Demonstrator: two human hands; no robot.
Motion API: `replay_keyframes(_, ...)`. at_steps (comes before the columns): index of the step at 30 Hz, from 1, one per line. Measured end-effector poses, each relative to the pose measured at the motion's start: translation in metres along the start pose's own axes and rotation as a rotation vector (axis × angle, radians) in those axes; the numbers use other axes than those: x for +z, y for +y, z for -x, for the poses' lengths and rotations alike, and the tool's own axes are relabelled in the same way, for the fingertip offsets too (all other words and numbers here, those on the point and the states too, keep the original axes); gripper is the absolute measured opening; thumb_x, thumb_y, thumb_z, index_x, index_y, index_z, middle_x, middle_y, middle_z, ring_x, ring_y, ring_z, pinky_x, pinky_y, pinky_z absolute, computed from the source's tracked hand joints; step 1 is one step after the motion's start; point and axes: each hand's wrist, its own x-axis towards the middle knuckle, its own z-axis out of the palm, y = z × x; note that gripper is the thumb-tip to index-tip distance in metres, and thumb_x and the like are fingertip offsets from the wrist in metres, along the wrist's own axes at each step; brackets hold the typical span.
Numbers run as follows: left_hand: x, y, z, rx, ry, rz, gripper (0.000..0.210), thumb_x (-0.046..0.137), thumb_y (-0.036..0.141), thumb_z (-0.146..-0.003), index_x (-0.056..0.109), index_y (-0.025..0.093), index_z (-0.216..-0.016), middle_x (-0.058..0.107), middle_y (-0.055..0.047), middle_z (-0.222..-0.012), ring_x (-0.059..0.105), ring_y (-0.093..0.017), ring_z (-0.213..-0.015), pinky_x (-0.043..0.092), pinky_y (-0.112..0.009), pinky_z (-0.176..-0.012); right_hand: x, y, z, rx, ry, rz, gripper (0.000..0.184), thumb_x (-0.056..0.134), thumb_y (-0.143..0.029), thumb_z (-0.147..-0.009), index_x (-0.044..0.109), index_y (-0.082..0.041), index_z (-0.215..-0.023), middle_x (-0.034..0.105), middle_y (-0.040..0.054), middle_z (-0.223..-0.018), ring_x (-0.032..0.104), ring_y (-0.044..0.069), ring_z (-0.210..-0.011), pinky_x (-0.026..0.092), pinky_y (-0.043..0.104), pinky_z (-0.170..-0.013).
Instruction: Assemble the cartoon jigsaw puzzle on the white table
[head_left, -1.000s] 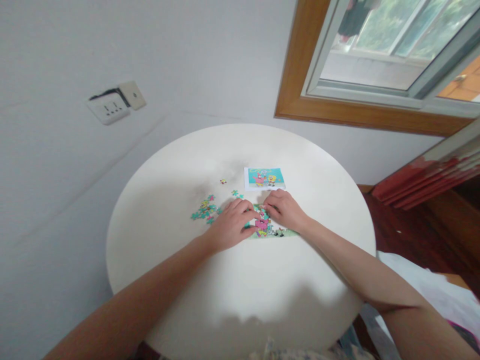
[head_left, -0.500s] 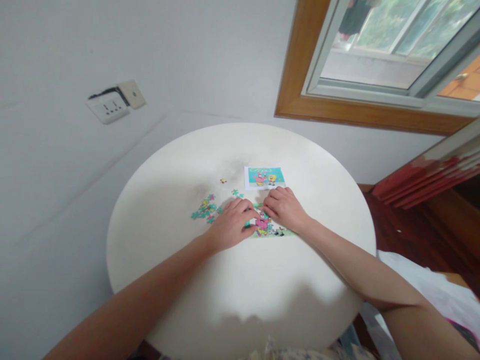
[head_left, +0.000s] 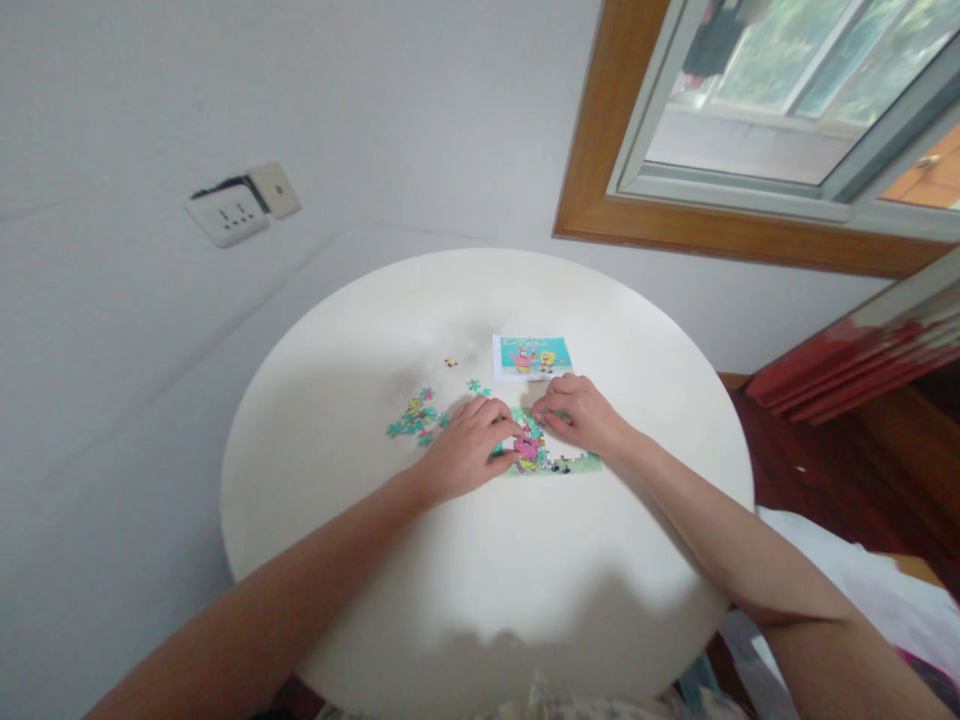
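Observation:
A partly assembled jigsaw puzzle (head_left: 529,450) lies flat on the table, showing a pink cartoon figure, with a white gap on its right side. My left hand (head_left: 472,450) rests over its left edge, thumb and fingers apart, hiding that part. At the puzzle's upper edge my right hand (head_left: 579,412) has thumb and fingertips pinched together; what is between them is too small to make out. Left of my left hand is a heap of loose puzzle pieces (head_left: 416,418), mostly teal. Just behind the puzzle sits a reference picture card (head_left: 534,358) with the pink figure and a yellow one.
Everything lies on a round white table (head_left: 480,570). One yellowish loose piece (head_left: 451,362) lies apart toward the back, and a few teal pieces (head_left: 478,387) lie near the card. A wall socket (head_left: 229,213) and a wood-framed window (head_left: 600,215) are beyond the table.
My right hand has lifted slightly and shifted a little, its fingers now drawn into a pinch, uncovering more of the puzzle's right side. My left hand stays in place on the puzzle.

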Motion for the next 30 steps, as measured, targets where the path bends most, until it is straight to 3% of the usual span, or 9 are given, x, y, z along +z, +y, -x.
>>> replay_keyframes(10, 0.0031, -0.0017, 0.0003, -0.003, 0.026, -0.044, 0.029, 0.062, 0.034, -0.085, 0.064, 0.024, -0.112, 0.056, -0.008, -0.111, 0.046, -0.027, -0.106, 0.036, -0.043, -0.095, 0.0019, -0.0053, 0.0003, -0.021, -0.05, -0.04, 0.018, 0.059, -0.026, -0.088, 0.074, -0.025, -0.098, 0.062, 0.005, -0.085, 0.054, 0.018, -0.083, 0.034, 0.031, -0.077)
replay_keyframes(16, 0.0044, -0.0039, 0.0013, 0.01, 0.02, -0.076, 0.032, 0.061, 0.035, -0.086, 0.063, 0.025, -0.116, 0.054, -0.009, -0.114, 0.045, -0.028, -0.109, 0.035, -0.044, -0.096, 0.0021, -0.0056, 0.0004, 0.038, -0.022, -0.01, 0.018, 0.061, -0.03, -0.088, 0.073, -0.024, -0.1, 0.063, 0.0053, -0.086, 0.054, 0.019, -0.086, 0.032, 0.031, -0.076)
replay_keyframes(30, 0.0022, -0.0026, 0.0018, 0.026, 0.012, -0.101, 0.029, 0.059, 0.035, -0.088, 0.065, 0.026, -0.115, 0.053, -0.009, -0.116, 0.045, -0.027, -0.112, 0.035, -0.044, -0.099, -0.0004, -0.0088, 0.0005, 0.053, -0.032, 0.011, 0.016, 0.059, -0.023, -0.086, 0.073, -0.024, -0.095, 0.063, 0.0044, -0.086, 0.055, 0.018, -0.087, 0.03, 0.031, -0.075)
